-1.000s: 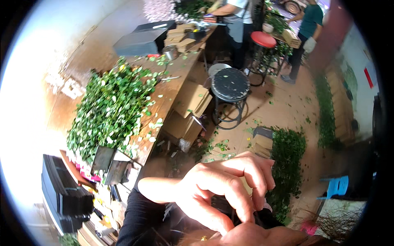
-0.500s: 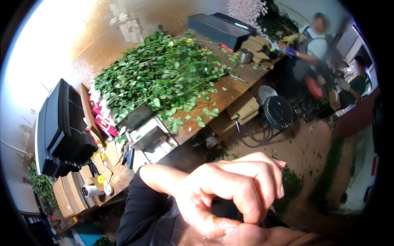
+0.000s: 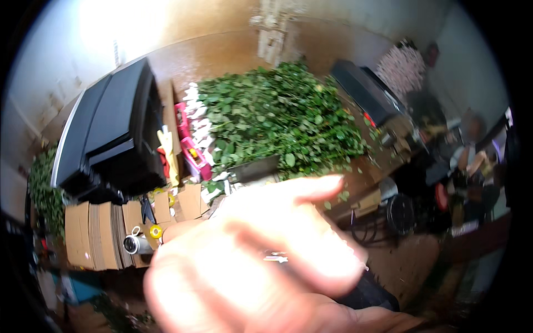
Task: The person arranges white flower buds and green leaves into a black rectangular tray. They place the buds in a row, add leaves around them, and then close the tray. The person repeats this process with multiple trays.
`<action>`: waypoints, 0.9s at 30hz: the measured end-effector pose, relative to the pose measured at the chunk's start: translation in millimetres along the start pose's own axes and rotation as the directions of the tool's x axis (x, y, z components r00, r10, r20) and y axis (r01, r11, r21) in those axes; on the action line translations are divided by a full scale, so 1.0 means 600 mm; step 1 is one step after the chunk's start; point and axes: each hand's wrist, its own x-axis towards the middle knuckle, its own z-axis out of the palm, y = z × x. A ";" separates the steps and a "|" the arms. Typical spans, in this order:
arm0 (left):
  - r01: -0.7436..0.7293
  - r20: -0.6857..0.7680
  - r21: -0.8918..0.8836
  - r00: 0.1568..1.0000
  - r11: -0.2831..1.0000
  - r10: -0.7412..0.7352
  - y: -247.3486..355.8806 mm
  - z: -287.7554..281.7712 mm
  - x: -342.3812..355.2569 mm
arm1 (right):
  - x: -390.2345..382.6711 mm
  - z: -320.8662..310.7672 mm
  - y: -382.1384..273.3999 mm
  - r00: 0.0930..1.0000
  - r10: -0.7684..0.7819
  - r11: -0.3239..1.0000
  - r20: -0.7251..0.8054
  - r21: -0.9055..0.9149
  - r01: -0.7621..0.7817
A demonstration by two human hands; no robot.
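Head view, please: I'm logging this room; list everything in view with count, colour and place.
leafy pile: one, green, on the table
table: one, brown, middle
panel stack: one, black, left
cardboard stack: one, brown, lower left
cup: one, white, beside the cardboard
tape roll: one, yellow, beside the cup
pink items: at least two, left of leaves
long box: one, dark, upper right
bunch: one, pale pink, beside the box
stool: at least one, black, right
co-worker: at least one, colours unclear, far right
own hand: at least one, bleached by glare, lower centre, side unclear
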 end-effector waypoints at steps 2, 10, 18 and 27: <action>-0.392 -0.087 0.014 0.916 0.920 0.391 0.006 -0.044 0.009 | -0.001 0.021 0.073 0.992 0.095 0.994 0.086 -0.059 -0.090; -0.704 0.752 0.658 0.634 -0.267 0.180 0.042 -0.329 -0.023 | 0.069 0.078 0.122 0.943 0.095 0.977 0.319 -0.211 -0.027; -0.027 0.137 0.224 0.991 -0.974 0.004 0.256 -0.744 0.108 | 0.070 0.091 0.095 0.900 0.290 0.928 0.326 -0.326 -0.181; 0.159 -0.526 0.558 0.827 -0.814 -0.199 0.351 -0.769 0.161 | 0.068 0.096 0.112 0.938 0.205 0.940 0.278 -0.323 -0.110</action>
